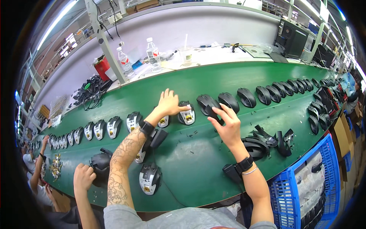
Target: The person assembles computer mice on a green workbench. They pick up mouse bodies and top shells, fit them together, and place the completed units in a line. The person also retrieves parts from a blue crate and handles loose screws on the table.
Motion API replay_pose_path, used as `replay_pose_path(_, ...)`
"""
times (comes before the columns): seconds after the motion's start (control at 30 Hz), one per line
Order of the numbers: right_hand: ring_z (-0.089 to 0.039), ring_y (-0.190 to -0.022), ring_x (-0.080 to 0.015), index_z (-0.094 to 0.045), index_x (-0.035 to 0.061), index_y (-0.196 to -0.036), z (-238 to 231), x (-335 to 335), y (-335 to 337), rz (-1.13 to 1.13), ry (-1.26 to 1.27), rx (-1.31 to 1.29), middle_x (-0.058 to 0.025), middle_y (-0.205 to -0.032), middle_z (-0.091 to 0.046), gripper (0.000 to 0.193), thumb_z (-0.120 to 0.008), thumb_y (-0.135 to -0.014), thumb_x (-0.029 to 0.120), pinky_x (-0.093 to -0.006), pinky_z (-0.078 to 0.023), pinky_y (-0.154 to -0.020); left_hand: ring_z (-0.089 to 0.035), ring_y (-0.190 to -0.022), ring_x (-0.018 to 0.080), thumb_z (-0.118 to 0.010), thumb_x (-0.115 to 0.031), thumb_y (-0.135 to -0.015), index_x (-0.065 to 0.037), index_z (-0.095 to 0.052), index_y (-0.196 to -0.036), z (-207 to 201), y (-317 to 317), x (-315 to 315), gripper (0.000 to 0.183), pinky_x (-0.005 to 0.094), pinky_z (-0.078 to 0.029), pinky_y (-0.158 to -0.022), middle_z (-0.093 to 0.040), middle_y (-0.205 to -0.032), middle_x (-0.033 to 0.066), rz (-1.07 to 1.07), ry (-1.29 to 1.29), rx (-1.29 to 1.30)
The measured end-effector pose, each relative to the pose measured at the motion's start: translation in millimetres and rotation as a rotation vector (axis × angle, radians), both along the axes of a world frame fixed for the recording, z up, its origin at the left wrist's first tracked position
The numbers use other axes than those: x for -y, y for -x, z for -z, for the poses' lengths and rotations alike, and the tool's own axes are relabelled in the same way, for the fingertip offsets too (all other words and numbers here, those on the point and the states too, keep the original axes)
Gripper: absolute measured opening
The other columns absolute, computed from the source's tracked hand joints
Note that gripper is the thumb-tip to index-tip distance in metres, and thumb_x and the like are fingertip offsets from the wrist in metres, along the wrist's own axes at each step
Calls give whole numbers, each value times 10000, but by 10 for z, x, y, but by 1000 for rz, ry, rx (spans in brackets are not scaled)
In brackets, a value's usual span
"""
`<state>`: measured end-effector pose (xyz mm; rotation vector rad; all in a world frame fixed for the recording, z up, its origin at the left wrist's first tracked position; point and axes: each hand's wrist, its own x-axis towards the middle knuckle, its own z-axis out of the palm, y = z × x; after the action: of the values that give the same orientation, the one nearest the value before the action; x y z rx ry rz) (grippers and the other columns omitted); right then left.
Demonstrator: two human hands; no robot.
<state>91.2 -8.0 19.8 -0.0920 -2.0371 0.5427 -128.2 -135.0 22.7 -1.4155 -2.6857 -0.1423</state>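
Observation:
My left hand (168,104) has its fingers spread, with the thumb reaching over an opened computer mouse (187,115) whose white and yellow inside shows. My right hand (228,126) pinches a small black plastic cover piece (214,115) between thumb and fingers. That piece overlaps the near side of a closed black mouse (206,100), and I cannot tell whether they touch. To the right stands another closed black mouse (228,100). Under my left wrist, more opened mice are partly hidden, and one opened mouse (150,178) lies close to my body.
Opened mice (113,127) run leftward in a row; closed black mice (263,95) run rightward. Loose black covers (284,143) lie piled on the green table (198,171). A blue crate (284,194) stands at the right. A co-worker's hand (84,177) is at the left, by a black mouse (101,164).

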Motion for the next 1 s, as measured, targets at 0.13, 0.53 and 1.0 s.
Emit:
replay_pose_path(0.13, -555, -957, -338, -641, 18, -993, 52, 111, 34, -67, 57, 77, -203, -1089, -562, 298, -719, -730, 132, -383, -466, -828, -194, -1318, 354, -610, -676, -677, 48, -599, -1029, 122, 193, 62, 805, 516, -71, -1083, -392, -1301, 240, -4, 128, 212)
replay_pose_path(0.53, -541, -1005, -328, -616, 32, -1087, -22, 212, -17, -89, 297, 116, -175, -1132, -538, 445, -756, -673, 111, -378, -452, -868, -581, -982, 183, -726, -75, -732, -70, -412, -1186, -15, -414, 32, 552, 361, -516, -797, -564, -1108, 81, -43, -769, 1603)
replay_pose_path(1.0, -551, -980, -282, -593, -12, -1123, 47, 345, 29, -41, 329, 102, -130, -1070, -581, 631, -831, -564, 158, -360, -463, -847, -516, -1073, 163, -504, -318, -923, -144, -284, -1200, 91, -962, 93, 393, 339, -473, -839, -466, -1157, 81, 111, -881, 1659)
